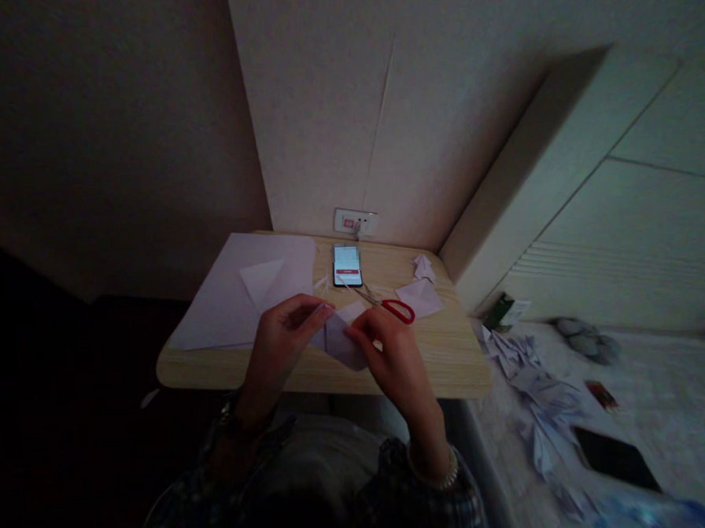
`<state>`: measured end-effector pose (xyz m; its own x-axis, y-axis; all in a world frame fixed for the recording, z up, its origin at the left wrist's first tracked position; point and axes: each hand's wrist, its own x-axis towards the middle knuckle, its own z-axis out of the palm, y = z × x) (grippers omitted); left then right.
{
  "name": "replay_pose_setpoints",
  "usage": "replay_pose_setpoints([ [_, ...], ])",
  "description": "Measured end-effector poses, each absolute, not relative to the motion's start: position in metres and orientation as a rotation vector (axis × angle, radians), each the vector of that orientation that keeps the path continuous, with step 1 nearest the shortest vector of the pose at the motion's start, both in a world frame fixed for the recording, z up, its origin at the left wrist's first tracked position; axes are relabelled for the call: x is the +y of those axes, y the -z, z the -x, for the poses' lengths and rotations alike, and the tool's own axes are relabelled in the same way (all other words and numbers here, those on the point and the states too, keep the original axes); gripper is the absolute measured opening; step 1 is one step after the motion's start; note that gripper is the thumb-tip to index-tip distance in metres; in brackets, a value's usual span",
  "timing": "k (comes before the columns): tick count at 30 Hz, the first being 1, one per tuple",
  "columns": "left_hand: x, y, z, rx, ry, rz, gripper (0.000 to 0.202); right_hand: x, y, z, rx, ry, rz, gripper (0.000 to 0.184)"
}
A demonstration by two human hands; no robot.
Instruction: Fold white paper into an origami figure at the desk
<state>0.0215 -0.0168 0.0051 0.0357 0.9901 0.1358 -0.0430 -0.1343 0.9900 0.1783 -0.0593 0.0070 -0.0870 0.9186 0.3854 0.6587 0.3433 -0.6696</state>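
Between my two hands is a partly folded sheet of white paper (343, 345), held over the front part of a small wooden table (446, 369). My left hand (288, 330) pinches its left edge between thumb and fingers. On the other side, my right hand (386, 345) grips the paper's right edge, fingers closed. Just beyond the right hand lie scissors with red handles (398, 310). Left of my left hand rests a large stack of white paper (213, 311) with a folded piece (262, 278) on top.
A lit phone (346, 266) lies near the wall socket (356, 221). A folded paper shape (424, 268) and a creased square (420, 298) sit at the table's right. On the bed (678, 389) are several folded papers (536, 388), a dark tablet-like slab (615, 457) and a grey fuzzy item (586, 340).
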Motion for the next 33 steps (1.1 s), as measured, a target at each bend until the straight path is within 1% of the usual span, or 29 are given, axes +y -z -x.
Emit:
replay_pose_setpoints([
  [7,-0.018,-0.0042,-0.0196,1.09,-1.334,-1.324,0.011,-0.0599,-0.008,-0.1777,-1.845,-0.401,1.374,0.022],
  [16,-0.0149,-0.0031,-0.0196,1.089,-1.356,-1.26,0.012,-0.0591,-0.0067,-0.1763,-1.745,-0.465,1.292,0.02],
  [20,-0.0144,-0.0019,-0.0216,1.006,-1.134,-1.145,0.035,-0.0588,-0.0049,-0.1767,-1.515,-0.497,1.31,0.021],
  [22,-0.0159,-0.0025,-0.0225,0.981,-1.087,-1.125,0.035,-0.0586,-0.0039,-0.1765,-1.441,-0.522,1.313,0.021],
  [24,-0.0173,-0.0029,-0.0227,0.981,-1.113,-1.116,0.033,-0.0581,-0.003,-0.1758,-1.398,-0.548,1.307,0.021],
  [33,-0.016,0.0005,-0.0188,1.007,-1.134,-1.161,0.041,-0.0533,-0.0002,-0.174,-1.336,-0.729,1.255,0.015],
])
